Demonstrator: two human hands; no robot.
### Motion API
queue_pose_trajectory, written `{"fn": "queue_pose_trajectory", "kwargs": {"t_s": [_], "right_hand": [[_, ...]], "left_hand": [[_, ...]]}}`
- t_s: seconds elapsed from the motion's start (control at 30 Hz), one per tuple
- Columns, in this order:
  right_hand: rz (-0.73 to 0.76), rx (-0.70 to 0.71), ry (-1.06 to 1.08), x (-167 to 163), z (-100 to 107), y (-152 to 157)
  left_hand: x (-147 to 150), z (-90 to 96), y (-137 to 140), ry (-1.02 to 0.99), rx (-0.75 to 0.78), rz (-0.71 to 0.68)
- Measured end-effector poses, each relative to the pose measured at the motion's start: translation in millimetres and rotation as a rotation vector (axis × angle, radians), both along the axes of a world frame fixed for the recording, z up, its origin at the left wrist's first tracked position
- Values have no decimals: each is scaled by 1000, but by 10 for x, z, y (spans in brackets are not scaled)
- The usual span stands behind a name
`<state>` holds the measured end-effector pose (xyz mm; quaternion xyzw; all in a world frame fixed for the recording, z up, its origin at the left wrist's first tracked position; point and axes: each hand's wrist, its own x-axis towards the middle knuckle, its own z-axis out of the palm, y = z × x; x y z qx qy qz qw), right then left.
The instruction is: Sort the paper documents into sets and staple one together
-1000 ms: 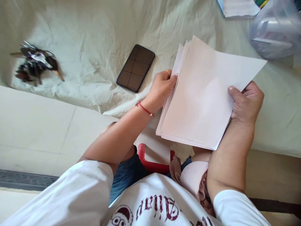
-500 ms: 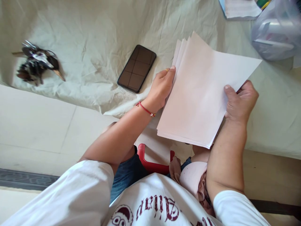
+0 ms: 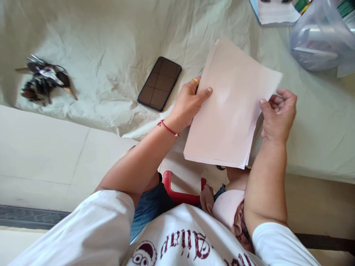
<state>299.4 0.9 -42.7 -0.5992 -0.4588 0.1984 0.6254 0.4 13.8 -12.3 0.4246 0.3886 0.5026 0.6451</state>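
A stack of blank white paper sheets is held up over the table edge. My left hand grips its left side, thumb on the top sheet and the other fingers mostly hidden behind. Beside the right edge, my right hand has loosely curled fingers with a gap between them and the thumb. The thumb tip lies at the paper's edge; whether it touches cannot be made out. No sheet shows between those fingers.
A dark smartphone lies on the pale green cloth, left of the paper. Farther left is a bunch of keys. A clear plastic container and a pad of paper are at the upper right. Below is a red stool.
My right hand has loosened from the paper's right edge and moved slightly left. The fanned sheets lie closer together, and my left thumb has moved onto the top sheet.
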Motion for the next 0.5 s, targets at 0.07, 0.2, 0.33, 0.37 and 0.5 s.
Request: {"fn": "queue_pose_trajectory", "kwargs": {"t_s": [0.07, 0.2, 0.33, 0.37, 0.5], "right_hand": [[9, -98, 81, 55, -57, 5], [178, -232, 209, 0, -31, -89], [374, -323, 283, -204, 128, -221], [376, -298, 283, -247, 171, -241], [221, -24, 196, -309, 371, -264]], "left_hand": [[-39, 24, 37, 2, 40, 35], [-75, 64, 87, 14, 80, 75], [-48, 104, 99, 16, 126, 99], [-41, 127, 99, 6, 144, 100], [-48, 292, 81, -58, 253, 47]]}}
